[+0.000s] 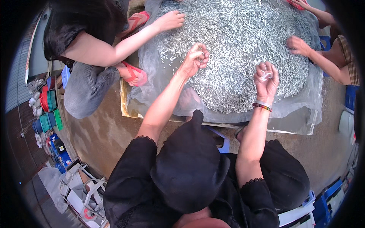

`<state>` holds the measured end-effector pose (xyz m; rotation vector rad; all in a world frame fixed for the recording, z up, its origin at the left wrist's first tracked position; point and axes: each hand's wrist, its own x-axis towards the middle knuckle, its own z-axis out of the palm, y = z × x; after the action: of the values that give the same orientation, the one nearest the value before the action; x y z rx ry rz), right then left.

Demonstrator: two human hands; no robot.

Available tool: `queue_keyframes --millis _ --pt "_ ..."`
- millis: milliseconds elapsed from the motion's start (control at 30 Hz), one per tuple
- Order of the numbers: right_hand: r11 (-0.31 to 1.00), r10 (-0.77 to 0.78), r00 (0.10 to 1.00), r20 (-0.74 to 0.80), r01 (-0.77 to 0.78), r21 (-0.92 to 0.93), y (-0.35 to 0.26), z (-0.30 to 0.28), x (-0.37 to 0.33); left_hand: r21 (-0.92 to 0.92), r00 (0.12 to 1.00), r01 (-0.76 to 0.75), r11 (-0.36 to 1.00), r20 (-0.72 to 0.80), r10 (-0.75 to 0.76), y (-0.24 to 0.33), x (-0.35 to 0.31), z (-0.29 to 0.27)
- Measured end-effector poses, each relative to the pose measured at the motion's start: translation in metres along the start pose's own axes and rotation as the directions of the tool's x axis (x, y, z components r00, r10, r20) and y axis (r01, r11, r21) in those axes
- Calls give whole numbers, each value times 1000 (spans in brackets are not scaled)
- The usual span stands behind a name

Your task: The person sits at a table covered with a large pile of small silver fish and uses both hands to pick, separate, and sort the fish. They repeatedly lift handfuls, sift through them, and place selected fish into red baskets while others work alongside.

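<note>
Shot bright & fairly even, lit seemingly from above, ringed in black vignette.
Glinting in speckles over silvery pile (232, 62), sheeny on translucent plastic sheet (153, 78), pale w/ near-blown highlights on forearms (165, 102); sunk to near-black w/ little detail in black headwear (190, 167). Shadowed softly, w/ mottled lighter patches, on floor (99, 133). Dimmer at lower L. Bowed hard nr. edges, esp. at corrugated wall (19, 72); softer & smeary there. Sharper toward ctr., tho a bit grainy.
</note>
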<state>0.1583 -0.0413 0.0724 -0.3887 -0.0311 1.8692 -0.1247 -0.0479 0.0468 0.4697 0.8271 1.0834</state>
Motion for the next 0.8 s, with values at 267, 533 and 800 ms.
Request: queue_keyframes --millis 267,533,800 --pt "718 -163 927 -338 -124 -685 20 -42 14 887 976 -167 -430 210 54 -32 23 -15" --pt "-598 -252 959 -132 -261 -758 54 -62 32 452 997 -1 892 71 -35 21 -18 1" --pt "-225 -278 948 -158 -224 -948 63 -39 32 -314 989 -129 941 30 146 22 -17 10"
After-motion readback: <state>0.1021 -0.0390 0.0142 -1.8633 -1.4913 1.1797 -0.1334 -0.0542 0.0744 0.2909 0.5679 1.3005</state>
